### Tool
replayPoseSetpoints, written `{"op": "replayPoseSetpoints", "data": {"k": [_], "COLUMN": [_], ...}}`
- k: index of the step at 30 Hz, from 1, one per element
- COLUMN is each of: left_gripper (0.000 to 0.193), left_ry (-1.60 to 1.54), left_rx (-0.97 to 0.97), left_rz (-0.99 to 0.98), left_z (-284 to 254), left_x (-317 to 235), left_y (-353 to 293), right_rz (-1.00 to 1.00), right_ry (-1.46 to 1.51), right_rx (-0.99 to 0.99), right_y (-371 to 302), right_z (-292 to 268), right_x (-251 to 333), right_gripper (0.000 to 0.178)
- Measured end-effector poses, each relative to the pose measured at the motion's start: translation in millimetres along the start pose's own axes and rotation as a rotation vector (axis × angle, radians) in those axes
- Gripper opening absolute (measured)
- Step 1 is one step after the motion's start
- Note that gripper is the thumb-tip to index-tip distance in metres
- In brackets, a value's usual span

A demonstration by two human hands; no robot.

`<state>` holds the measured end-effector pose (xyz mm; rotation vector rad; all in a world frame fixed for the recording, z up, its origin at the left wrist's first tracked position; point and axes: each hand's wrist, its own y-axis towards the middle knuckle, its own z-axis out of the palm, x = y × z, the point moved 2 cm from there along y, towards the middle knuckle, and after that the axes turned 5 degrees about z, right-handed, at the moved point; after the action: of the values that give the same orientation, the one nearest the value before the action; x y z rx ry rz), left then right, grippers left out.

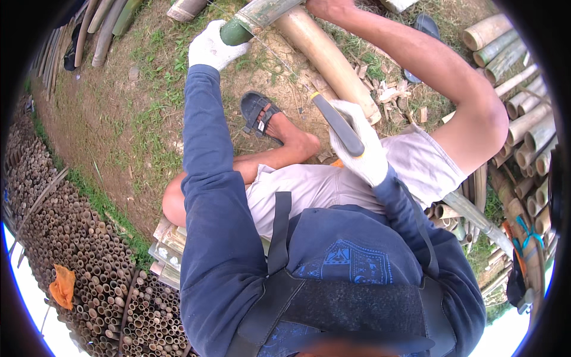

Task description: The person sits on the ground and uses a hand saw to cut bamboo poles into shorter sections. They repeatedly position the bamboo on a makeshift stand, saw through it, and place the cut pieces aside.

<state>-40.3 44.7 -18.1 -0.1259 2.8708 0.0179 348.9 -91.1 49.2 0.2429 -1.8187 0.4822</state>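
My left hand (213, 49), in a white glove, grips the near end of a green bamboo pole (270, 12) at the top of the head view. My right hand (367, 146), gloved too, is closed round the grey and yellow handle of a hand saw (336, 119). From that handle the thin blade slants up and left to the bamboo, meeting it just right of my left hand. How deep the blade sits cannot be made out. My bare right foot (330, 7) rests by the pole. Under it, a thick tan bamboo pole (327, 59) lies on the ground.
My left foot wears a black sandal (260, 113); a loose dark sandal (426, 27) lies beyond my right shin. Wood chips (392, 95) are scattered near the tan pole. Cut bamboo (529, 125) is piled at right, and a large stack of bamboo tubes (89, 256) fills the left.
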Motion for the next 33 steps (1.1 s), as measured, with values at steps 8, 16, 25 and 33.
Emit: {"op": "replayPoseSetpoints", "data": {"k": [8, 16, 25, 33], "left_gripper": [0.088, 0.091, 0.092, 0.094], "left_ry": [-0.009, -0.004, -0.029, -0.015], "left_rx": [-0.013, 0.067, -0.038, 0.031], "left_rz": [-0.025, -0.039, 0.031, -0.016], "left_z": [7, -4, 7, -2], "left_x": [8, -2, 8, 2], "left_y": [-1, -2, -3, -1], "right_rz": [0.052, -0.077, -0.092, -0.231], "right_ry": [-0.144, -0.084, -0.297, -0.045], "right_rx": [-0.017, 0.016, -0.050, -0.120], "right_y": [-17, 75, -52, 88], "right_z": [-22, 42, -32, 63], "right_x": [19, -15, 24, -33], "right_gripper": [0.052, 0.053, 0.055, 0.060]}}
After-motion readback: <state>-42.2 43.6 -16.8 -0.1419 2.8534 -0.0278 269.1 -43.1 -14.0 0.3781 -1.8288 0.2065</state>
